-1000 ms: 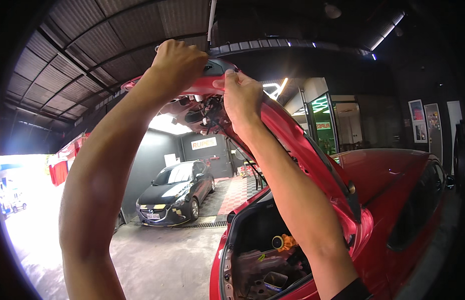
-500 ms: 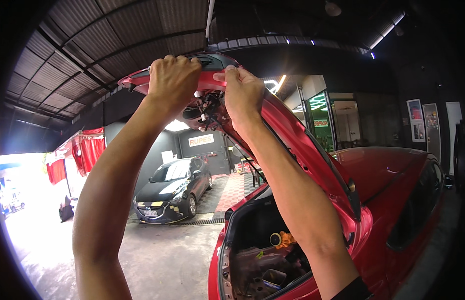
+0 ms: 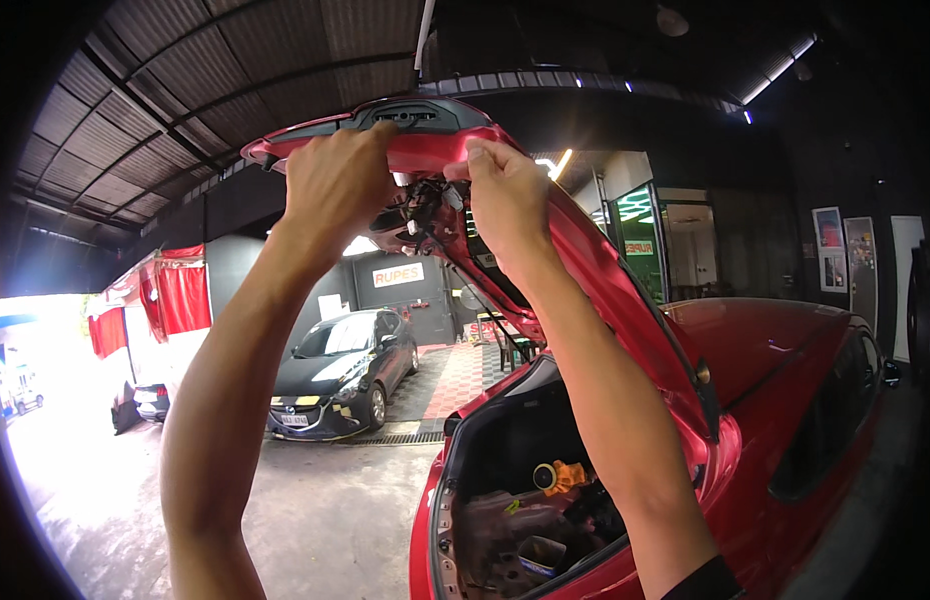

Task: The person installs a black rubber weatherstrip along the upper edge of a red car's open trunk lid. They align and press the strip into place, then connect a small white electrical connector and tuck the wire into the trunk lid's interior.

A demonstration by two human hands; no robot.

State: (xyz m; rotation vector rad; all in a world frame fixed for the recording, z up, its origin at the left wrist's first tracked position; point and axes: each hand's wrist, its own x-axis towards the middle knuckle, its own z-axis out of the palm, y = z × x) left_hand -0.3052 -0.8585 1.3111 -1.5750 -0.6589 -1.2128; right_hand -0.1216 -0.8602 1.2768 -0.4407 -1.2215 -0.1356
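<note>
Overhead is the raised red tailgate (image 3: 575, 270) of a red car, with a dark trim panel (image 3: 410, 116) along its end. Back of the hand toward me, my left hand (image 3: 337, 182) is closed at the tailgate's left part, just below the trim; its fingertips are hidden. My right hand (image 3: 509, 200) is up at the tailgate's right part, thumb and fingers pinched together; whatever is between them is too small to make out. Between the hands hang exposed wires and connectors (image 3: 420, 205) from an opening in the tailgate.
Below lies the open boot (image 3: 505, 440) with an orange-and-black round tool (image 3: 557, 477) and a small container (image 3: 542, 553). A dark car (image 3: 340, 365) is parked beyond on the left. Red curtains (image 3: 175, 290) hang at the bright entrance. A glass-fronted room (image 3: 640, 240) stands behind.
Both hands have come down slightly from the tailgate's edge, and more of the dark trim now shows. My right hand has shifted a little to the right. The view has tilted slightly.
</note>
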